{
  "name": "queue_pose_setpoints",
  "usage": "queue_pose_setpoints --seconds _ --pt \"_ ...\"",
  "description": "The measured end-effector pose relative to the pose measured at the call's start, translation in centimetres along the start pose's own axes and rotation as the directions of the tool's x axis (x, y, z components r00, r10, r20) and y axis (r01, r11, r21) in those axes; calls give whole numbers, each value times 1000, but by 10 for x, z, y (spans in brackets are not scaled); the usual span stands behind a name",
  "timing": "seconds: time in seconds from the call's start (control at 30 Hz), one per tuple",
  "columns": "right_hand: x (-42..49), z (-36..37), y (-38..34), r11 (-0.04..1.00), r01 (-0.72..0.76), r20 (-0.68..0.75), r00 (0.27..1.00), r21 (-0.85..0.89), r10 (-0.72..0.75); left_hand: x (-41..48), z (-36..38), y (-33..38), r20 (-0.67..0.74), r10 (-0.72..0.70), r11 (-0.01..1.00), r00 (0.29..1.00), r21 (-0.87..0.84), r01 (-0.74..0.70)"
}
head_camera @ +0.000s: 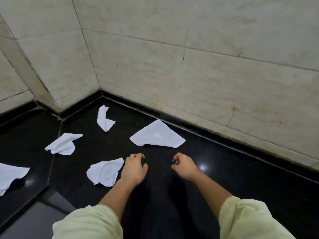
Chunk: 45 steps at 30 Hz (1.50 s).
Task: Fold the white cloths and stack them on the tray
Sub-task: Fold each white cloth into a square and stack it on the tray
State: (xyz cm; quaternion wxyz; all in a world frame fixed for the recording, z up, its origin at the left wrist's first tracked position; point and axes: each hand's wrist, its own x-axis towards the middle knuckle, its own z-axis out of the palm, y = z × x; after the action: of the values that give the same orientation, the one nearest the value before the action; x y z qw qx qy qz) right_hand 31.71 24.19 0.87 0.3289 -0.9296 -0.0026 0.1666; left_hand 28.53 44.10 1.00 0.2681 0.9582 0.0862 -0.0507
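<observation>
Five white cloths lie scattered on a black polished stone surface [233, 178]; taking the gap between the two hands as the middle of the dial, the triangular cloth [157, 136] lies flat at 12 o'clock, its far corner close to the foot of the wall; the nearest cloth [105, 171] lies rumpled at 9 o'clock, its right corner just beside the left hand [134, 169] and, as far as can be seen, not touched by it; the twisted cloth [104, 119] lies at 11 o'clock, near the corner where the walls meet; the bunched cloth [63, 144] lies at 10 o'clock, well apart from the hands; the edge cloth [10, 175] lies far out at 9 o'clock, cut off by the left border of the view.

The left hand is stretched forward with its fingers curled inward and the thumb tucked near them, gripping nothing; the right hand [183, 167] is at 3 o'clock of it, likewise curled into a loose fist with nothing in it; whether either hand touches the stone cannot be told.

Both forearms are bare, with pale green sleeves [86, 225] at 6 o'clock; beige marbled wall tiles [215, 66] rise from 10 to 2 o'clock; a bright glint sits on the stone just right of the right wrist.
</observation>
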Motion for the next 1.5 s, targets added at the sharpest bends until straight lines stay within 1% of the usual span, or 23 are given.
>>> queue_pose_setpoints --seconds 0.1,0.2,0.27,0.37,0.5,0.6,0.73,0.8,0.87,0.97,1.03,1.1,1.13,1.2,1.23,1.27,1.37,1.43,1.47,1.5 --pt "25 12 2 998 -69 -3 998 3 69 35 0 -15 39 -29 999 999 -25 30" --pt "50 19 5 990 -140 -37 989 11 141 69 -1 -23 27 -45 997 999 -58 46" --pt "62 24 4 980 -196 -86 976 38 198 91 -2 -27 13 -60 995 998 -79 61" --pt "80 38 4 940 -322 -184 923 113 338 126 -2 -41 36 -88 992 995 -90 91" --pt "105 47 2 883 -421 -314 826 209 468 166 2 -59 47 -97 993 994 -61 99" --pt "118 50 -7 823 -474 -333 757 312 562 185 4 -68 99 -124 990 987 -60 131" --pt "133 56 -13 747 -486 -321 693 454 646 197 7 -72 174 -136 989 975 -34 144" --pt "142 57 -15 692 -472 -294 665 546 686 207 10 -74 235 -136 985 962 -73 157" --pt "151 58 -16 642 -445 -261 655 624 709 214 11 -72 284 -133 972 949 -150 181" --pt "155 58 -23 625 -379 -257 675 683 691 217 7 -63 320 -124 948 939 -243 208" --pt "151 54 -30 637 -322 -292 685 700 667 214 1 -54 343 -92 908 935 -357 220" --pt "144 46 -36 661 -283 -327 694 695 641 209 -4 -48 341 -80 839 937 -485 249" --pt "140 41 -37 674 -261 -343 702 691 624 207 -7 -45 353 -81 787 932 -551 277" --pt "127 28 -36 699 -203 -373 726 686 577 200 -14 -36 410 -66 643 910 -680 353" --pt "121 21 -33 703 -176 -381 737 689 559 195 -17 -32 439 -57 573 897 -721 390" --pt "117 16 -30 698 -165 -378 743 697 553 191 -20 -27 462 -49 530 886 -740 415" --pt "97 2 -20 683 -202 -352 735 702 579 169 -27 -10 509 -31 460 860 -757 465" --pt "79 -7 -12 609 -232 -287 720 758 632 151 -28 2 540 -23 413 841 -761 500" --pt "67 -12 -11 537 -239 -216 729 809 650 141 -28 7 555 -24 378 831 -765 522" --pt "55 -17 -11 438 -244 -109 761 865 639 133 -27 12 571 -26 338 821 -768 545"
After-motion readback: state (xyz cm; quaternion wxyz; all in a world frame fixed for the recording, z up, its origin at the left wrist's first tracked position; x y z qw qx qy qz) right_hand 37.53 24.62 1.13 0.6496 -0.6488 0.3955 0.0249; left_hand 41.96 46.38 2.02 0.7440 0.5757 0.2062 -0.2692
